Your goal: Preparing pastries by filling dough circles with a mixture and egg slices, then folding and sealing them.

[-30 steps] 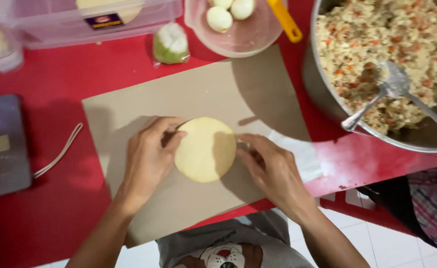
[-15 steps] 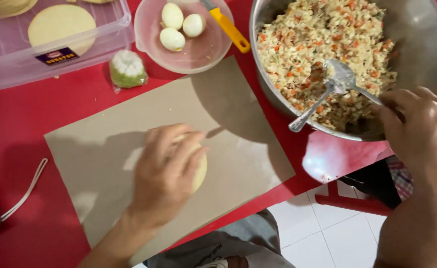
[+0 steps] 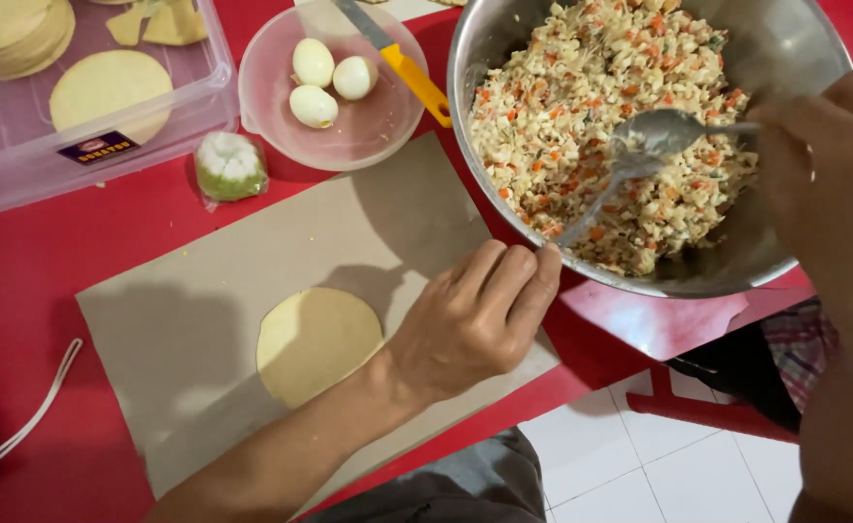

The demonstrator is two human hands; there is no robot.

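Right grip (image 3: 833,145) on spoon (image 3: 673,131), left hand (image 3: 475,320) at bowl rim (image 3: 581,276), dough round (image 3: 315,341) clear

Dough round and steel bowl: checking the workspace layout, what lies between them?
In the head view, the left hand rests on brown paper between the dough round and the steel bowl.

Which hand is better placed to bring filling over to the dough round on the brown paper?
Right. The right hand already holds a spoon in the filling bowl. The left hand rests by that bowl's rim, beside the dough round.
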